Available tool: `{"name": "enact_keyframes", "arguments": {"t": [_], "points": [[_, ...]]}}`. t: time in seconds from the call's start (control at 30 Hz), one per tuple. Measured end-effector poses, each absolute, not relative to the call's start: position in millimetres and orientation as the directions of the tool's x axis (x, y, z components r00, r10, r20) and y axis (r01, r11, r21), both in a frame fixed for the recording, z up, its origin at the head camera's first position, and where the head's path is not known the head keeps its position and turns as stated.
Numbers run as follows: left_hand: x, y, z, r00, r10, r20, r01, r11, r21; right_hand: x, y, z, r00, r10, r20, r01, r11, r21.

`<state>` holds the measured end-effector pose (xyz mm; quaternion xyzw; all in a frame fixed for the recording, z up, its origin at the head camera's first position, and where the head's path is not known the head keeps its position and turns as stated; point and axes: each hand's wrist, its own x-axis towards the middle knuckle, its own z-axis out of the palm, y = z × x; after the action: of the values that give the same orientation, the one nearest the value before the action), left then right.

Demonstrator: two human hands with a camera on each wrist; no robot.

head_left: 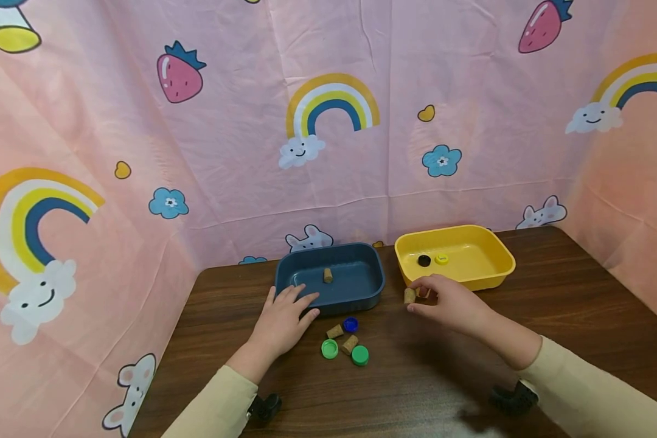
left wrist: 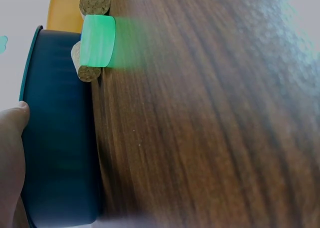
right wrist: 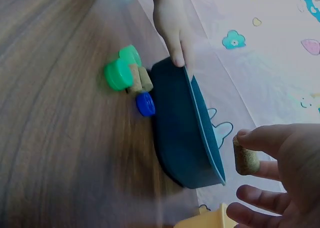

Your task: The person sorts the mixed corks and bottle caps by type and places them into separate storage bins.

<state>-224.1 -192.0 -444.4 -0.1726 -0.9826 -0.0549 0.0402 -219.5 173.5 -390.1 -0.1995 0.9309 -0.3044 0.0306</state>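
Note:
My right hand (head_left: 453, 304) pinches a cork (head_left: 409, 296) between thumb and fingers, just in front of the yellow tray's near wall. The right wrist view shows that cork (right wrist: 245, 157) at the thumb tip, the other fingers loosely bent. My left hand (head_left: 285, 322) rests at the near left rim of the dark blue tray (head_left: 369, 298), its fingers spread and reaching over the edge. One cork (head_left: 328, 275) stands inside that tray. On the table before it lie two corks (head_left: 334, 331), a blue cap (head_left: 351, 324), a light green cap (head_left: 330, 348) and a darker green cap (head_left: 360, 355).
The yellow tray (head_left: 493, 281) stands right of the blue one and holds a black cap (head_left: 424, 260) and a yellow cap (head_left: 441, 259). Both trays are near the back edge of the brown wooden table (head_left: 394, 395). A patterned pink cloth (head_left: 241, 121) hangs behind.

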Motion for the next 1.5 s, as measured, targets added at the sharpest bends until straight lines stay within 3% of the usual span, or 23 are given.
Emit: {"name": "enact_keyframes", "arguments": {"t": [0.37, 0.77, 1.5], "points": [[-224, -195, -444, -0.937, 0.336, 0.094, 0.345, 0.934, 0.094, -247, 159, -379, -0.923, -0.381, 0.058, -0.338, 0.728, -0.596], [-222, -194, -441, -0.942, 0.327, 0.078, 0.334, 0.937, 0.103, -286, 104, -368, -0.92, -0.391, 0.001, -0.312, 0.732, -0.606], [-222, -194, -440, -0.944, 0.321, 0.074, 0.327, 0.941, 0.085, -345, 25, -404, -0.906, -0.406, -0.124, -0.333, 0.86, -0.387]]}}
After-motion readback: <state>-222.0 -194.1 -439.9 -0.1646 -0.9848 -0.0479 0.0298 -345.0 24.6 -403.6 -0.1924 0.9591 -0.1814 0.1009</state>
